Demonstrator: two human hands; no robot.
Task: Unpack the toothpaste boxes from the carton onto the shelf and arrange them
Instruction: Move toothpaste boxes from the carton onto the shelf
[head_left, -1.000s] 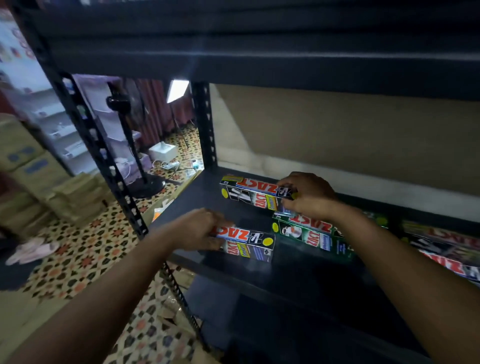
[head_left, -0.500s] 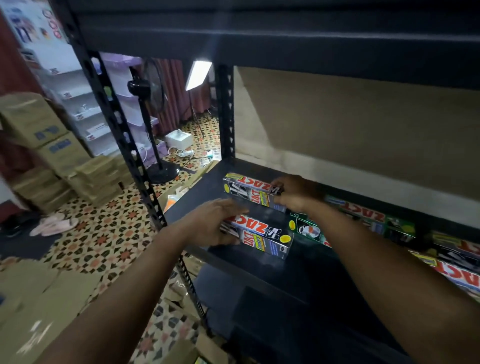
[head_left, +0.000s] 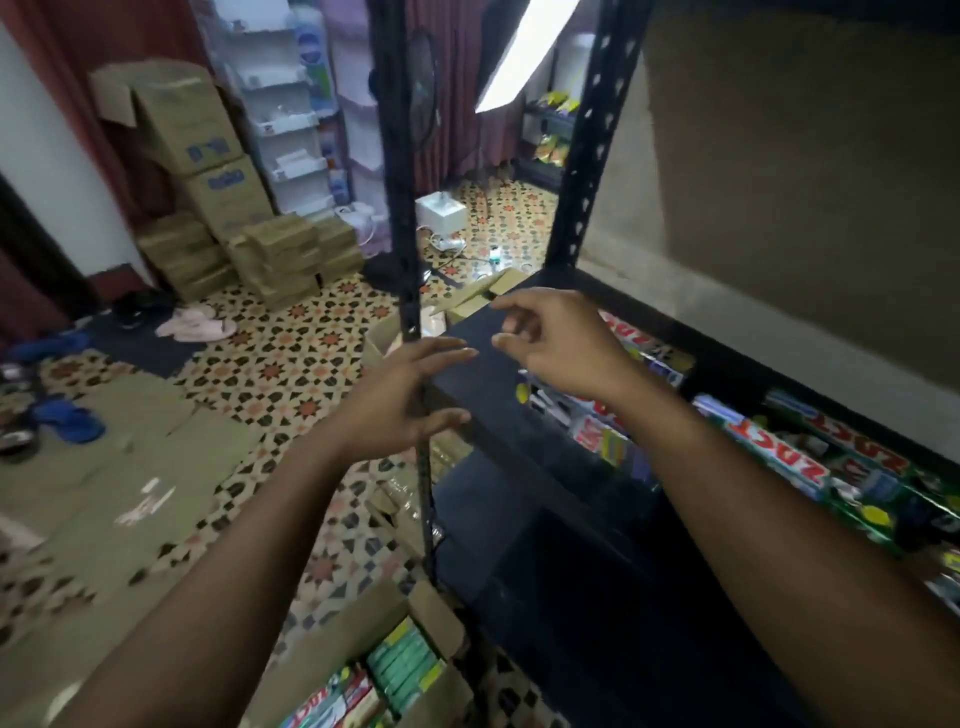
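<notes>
bare left hand (head_left: 400, 400) and right hand (head_left: 558, 345) hover open-fingered, empty.

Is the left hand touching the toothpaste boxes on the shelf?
Apart. Head view: the open left hand is by the front post; bare shelf shows between its fingertips and the toothpaste boxes.

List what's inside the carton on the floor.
Toothpaste boxes, green and red, packed in the carton. Lower layers are covered; the frame edge cuts off the rest.

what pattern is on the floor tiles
The floor tiles carry a star-shaped geometric pattern in cream, orange and black; head view.
</notes>
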